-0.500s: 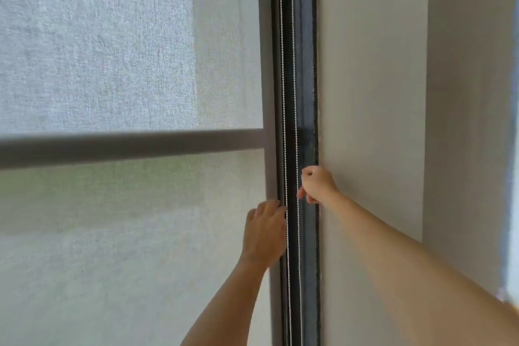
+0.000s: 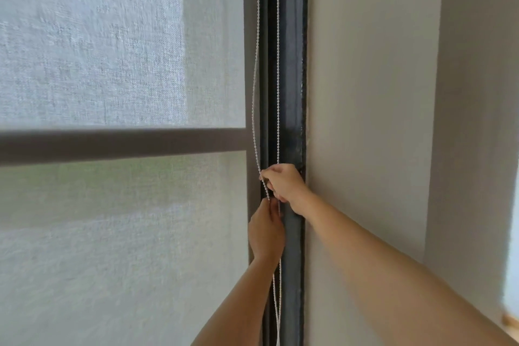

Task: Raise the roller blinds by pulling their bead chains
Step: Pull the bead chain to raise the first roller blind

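Observation:
A pale woven roller blind (image 2: 112, 64) covers the window on the left, hanging fully down past the bottom of the view. Its white bead chain (image 2: 278, 64) hangs in two strands along the dark window frame (image 2: 292, 93). The left strand bows out to the left above the hands. My right hand (image 2: 283, 182) is closed on the chain at about mid height. My left hand (image 2: 265, 230) sits directly under it, fingers pinched on the same chain. Both strands continue down below my left wrist.
A beige wall (image 2: 365, 93) meets the frame on the right, with a second wall corner (image 2: 477, 121) further right. A horizontal window bar (image 2: 112, 143) shows as a dark band through the blind fabric.
Both hands have closed on the chain: the right moved left onto it, the left shifted right and down beneath it. The left strand now bows out slack.

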Available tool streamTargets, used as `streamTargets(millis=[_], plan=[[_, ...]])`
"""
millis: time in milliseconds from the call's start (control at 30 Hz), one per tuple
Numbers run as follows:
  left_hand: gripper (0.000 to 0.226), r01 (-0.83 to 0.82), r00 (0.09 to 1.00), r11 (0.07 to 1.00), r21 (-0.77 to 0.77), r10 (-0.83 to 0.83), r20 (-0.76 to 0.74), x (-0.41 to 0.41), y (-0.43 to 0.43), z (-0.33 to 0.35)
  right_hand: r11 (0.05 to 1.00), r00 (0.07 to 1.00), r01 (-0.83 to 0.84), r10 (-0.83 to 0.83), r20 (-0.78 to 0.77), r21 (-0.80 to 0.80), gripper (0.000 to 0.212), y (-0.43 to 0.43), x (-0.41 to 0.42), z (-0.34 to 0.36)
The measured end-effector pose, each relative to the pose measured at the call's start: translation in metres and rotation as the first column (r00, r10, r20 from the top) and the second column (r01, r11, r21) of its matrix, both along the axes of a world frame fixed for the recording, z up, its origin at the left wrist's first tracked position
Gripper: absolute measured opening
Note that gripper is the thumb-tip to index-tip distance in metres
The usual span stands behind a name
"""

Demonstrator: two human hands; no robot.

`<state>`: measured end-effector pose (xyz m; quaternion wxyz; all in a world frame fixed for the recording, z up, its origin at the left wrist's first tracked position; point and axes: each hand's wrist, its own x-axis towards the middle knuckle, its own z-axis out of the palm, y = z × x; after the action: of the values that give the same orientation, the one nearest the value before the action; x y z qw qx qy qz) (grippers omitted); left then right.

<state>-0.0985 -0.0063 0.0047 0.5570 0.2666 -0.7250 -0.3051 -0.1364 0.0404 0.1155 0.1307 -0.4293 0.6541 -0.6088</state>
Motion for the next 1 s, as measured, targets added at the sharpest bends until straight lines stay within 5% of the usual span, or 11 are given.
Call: streamTargets(millis=[167, 233, 300, 400, 533, 667, 833, 1000], plan=[[0.037, 0.029, 1.000, 0.999, 0.033, -0.029, -0.002, 0.010, -0.007, -0.001, 0.992, 0.995, -0.100, 0.099, -0.015, -0.078, 0.035, 0.006, 0.008, 0.007], [0.039, 0.055, 0.998, 0.998, 0.025, -0.055, -0.027, 0.016, -0.008, 0.002, 0.982, 0.970, 0.092, -0.126, -0.209, -0.166, 0.030, 0.005, 0.007, 0.007], [0.039, 0.129, 0.989, 0.990, 0.050, -0.125, -0.076, 0.020, -0.007, 0.003, 0.890, 0.838, 0.289, -0.413, -0.356, -0.354, 0.016, 0.001, 0.005, 0.009], [0.032, 0.215, 0.973, 0.971, 0.106, -0.204, -0.106, 0.024, -0.003, 0.003, 0.791, 0.788, 0.321, -0.528, -0.317, -0.520, 0.016, -0.006, 0.012, 0.015], [0.032, 0.280, 0.955, 0.951, 0.134, -0.261, -0.142, 0.031, -0.001, 0.004, 0.804, 0.965, 0.238, -0.258, 0.041, -0.545, 0.026, -0.005, 0.029, 0.031], [0.027, 0.239, 0.970, 0.962, 0.134, -0.231, -0.074, 0.037, 0.000, 0.006, 0.768, 0.986, 0.107, -0.003, 0.164, -0.632, 0.012, 0.015, 0.040, 0.058], [0.032, 0.258, 0.965, 0.962, 0.087, -0.253, -0.065, 0.044, 0.008, 0.015, 0.707, 0.930, 0.119, -0.325, -0.170, -0.697, 0.024, 0.029, 0.050, 0.069], [0.042, 0.197, 0.955, 0.974, 0.112, -0.164, -0.247, 0.062, 0.006, 0.034, 0.821, 0.831, 0.156, -0.410, -0.377, -0.549, 0.022, 0.038, 0.052, -0.037]])
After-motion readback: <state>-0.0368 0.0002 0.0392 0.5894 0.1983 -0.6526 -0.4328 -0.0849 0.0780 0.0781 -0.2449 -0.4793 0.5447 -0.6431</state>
